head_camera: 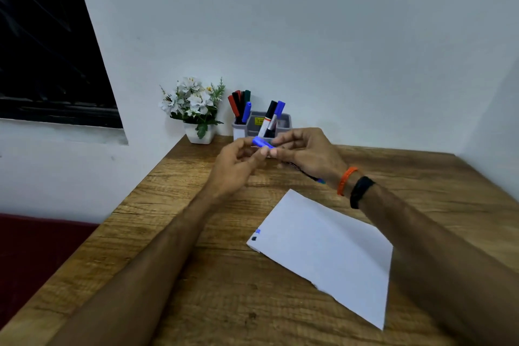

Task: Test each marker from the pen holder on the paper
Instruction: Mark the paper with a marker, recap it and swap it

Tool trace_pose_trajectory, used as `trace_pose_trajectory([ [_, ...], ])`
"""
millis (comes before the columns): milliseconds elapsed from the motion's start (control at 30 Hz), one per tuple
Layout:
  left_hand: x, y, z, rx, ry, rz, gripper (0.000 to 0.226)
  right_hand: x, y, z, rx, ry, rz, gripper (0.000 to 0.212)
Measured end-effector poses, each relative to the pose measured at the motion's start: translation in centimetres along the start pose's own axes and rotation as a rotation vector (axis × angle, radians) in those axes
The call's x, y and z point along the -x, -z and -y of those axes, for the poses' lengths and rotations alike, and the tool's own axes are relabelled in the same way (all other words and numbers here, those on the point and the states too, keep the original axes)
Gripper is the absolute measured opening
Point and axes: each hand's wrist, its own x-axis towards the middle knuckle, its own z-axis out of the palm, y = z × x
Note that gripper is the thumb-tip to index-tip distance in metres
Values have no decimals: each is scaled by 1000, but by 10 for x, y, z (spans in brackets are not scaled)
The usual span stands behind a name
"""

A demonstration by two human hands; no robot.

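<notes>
Between my grips, left hand [238, 161] pinches the blue plastic marker's cap [262, 143], right hand [304, 153] clamps its barrel; light, slick, rigid—hold mid-barrel.

A home study corner: wooden desk [196, 261], potted flowers [193, 109], pen holder [261, 123], window [47, 59].

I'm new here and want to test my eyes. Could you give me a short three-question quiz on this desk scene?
1. True or false: the paper already has marks on it.
2. What do the left hand and right hand hold between them? A) scissors B) blue marker C) eraser
3. What stands left of the pen holder?

Key: 1 true, two small marks at its left corner. 2 B, the blue marker. 3 the flower pot.
</notes>
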Motion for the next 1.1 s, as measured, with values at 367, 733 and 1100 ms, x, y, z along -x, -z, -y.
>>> trace_pose_trajectory([
  [367, 11, 4, -7, 89, 72, 69, 13, 33, 34, -11, 278, 33, 107, 24],
  [733, 17, -12, -6, -233, -68, 325, 9, 41, 11, -28, -146, -36, 71, 8],
  [1100, 22, -16, -7, -527, -314, 336, 14, 40, -5, -35, -249, -18, 58, 20],
])
